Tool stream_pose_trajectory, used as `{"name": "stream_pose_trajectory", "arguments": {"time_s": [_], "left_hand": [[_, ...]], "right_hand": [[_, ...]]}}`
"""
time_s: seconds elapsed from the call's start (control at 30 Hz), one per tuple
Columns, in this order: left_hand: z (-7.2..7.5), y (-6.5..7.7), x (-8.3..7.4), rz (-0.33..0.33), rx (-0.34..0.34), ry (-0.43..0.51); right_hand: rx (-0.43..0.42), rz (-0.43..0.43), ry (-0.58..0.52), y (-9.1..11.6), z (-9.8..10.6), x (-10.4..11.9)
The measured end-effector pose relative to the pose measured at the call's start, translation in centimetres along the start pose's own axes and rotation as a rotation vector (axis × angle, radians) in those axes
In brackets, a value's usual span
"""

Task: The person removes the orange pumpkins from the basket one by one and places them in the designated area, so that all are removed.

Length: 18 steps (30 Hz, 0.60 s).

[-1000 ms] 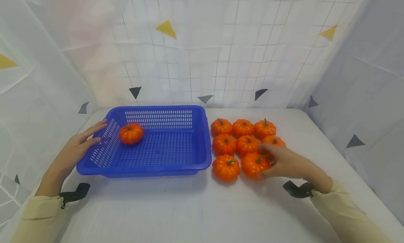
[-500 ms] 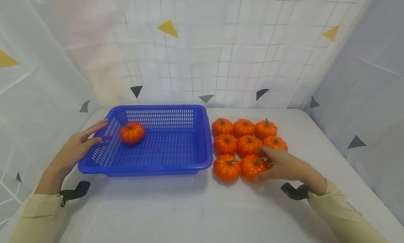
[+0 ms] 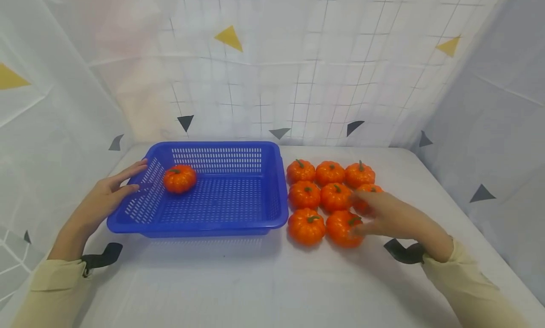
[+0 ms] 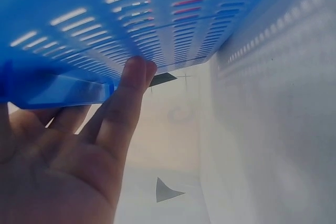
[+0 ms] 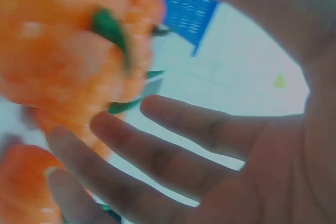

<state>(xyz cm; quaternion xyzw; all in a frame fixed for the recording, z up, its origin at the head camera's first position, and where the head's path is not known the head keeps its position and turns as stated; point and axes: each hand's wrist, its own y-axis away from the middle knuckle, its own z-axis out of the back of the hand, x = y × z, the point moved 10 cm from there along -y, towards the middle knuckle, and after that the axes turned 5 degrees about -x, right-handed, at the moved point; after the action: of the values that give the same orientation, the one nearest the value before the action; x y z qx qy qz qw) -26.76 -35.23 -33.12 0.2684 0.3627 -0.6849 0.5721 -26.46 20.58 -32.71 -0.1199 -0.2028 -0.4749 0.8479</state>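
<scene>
A blue perforated plastic basket [image 3: 204, 229] stands on the left, with one small orange pumpkin [image 3: 180, 179] inside near its left wall. My left hand [image 3: 98, 200] rests against the basket's left side with fingers extended; in the left wrist view, fingertips [image 4: 137, 69] lie at its slotted outer wall. To the basket's right, several pumpkins [image 3: 306, 227] with green stems sit in close rows. Beside the front-right pumpkin [image 3: 342, 229] is my right hand [image 3: 391, 217], thumb and fingers spread apart and nothing gripped. It partly covers the pumpkin behind [image 3: 368, 199].
A white table [image 3: 238, 285] carries everything. White sheeting [image 3: 264, 67] with grid lines and triangles rises behind, and similar sheets flank both sides. Dark straps [image 3: 102, 256] circle the wrists.
The front-right pumpkin shifted slightly left toward its neighbour, then my right hand loosened from it and drew back to the right. My left hand stays at the basket.
</scene>
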Motion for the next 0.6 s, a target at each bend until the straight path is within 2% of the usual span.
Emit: {"name": "stream_pose_trajectory", "arguments": {"time_s": [0.23,0.33,0.6], "left_hand": [[0.0,-0.2,0.1,0.003,-0.003,0.0],[0.0,-0.2,0.2,0.017,-0.005,-0.008],[0.0,-0.1,0.0,0.005,-0.007,-0.005]], "right_hand": [[-0.123,0.121,0.019,-1.8,3.1,4.5],[-0.128,0.163,0.018,-3.1,3.5,6.6],[-0.108,0.264,-0.047,-6.5,3.7,11.8]]}}
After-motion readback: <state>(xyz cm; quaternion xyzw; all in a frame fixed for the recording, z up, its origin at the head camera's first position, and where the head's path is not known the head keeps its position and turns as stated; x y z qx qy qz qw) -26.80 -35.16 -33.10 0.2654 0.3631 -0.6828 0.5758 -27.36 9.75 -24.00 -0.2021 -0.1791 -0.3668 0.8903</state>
